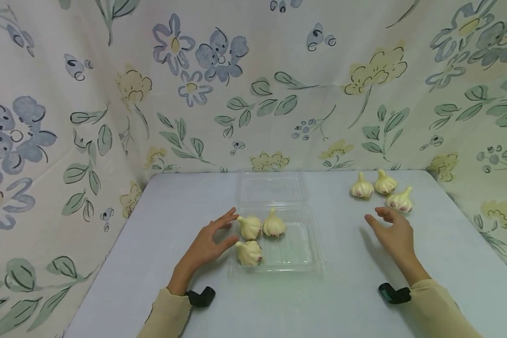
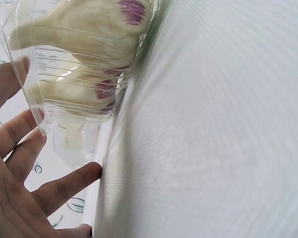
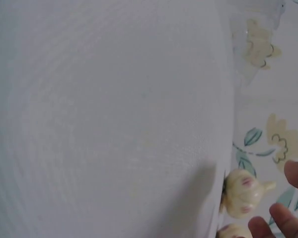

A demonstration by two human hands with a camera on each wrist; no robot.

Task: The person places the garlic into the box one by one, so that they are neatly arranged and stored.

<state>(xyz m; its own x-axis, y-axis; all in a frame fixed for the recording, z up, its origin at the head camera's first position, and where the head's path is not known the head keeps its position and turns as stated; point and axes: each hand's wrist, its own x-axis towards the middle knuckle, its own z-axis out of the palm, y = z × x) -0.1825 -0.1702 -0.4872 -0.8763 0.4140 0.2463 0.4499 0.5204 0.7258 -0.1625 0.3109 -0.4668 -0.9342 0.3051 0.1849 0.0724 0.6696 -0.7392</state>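
Observation:
A clear plastic clamshell box (image 1: 295, 244) lies with its lid (image 1: 271, 188) folded back behind it. Three garlic bulbs sit in its left part: one at the back left (image 1: 250, 227), one beside it (image 1: 274, 225) and one at the front (image 1: 249, 253). My left hand (image 1: 211, 241) touches the box's left rim with spread fingers; in the left wrist view its fingertips (image 2: 37, 116) meet the plastic edge. Over the table at the right, my right hand (image 1: 395, 237) holds nothing, its fingers loosely bent just in front of the nearest loose garlic bulb (image 1: 400, 201).
Two more garlic bulbs stand behind that one, at the left (image 1: 362, 187) and the back (image 1: 385, 182). The white table (image 1: 169, 202) ends at a flowered curtain (image 1: 245, 122) at the back and sides. Each wrist wears a black camera mount (image 1: 201, 297).

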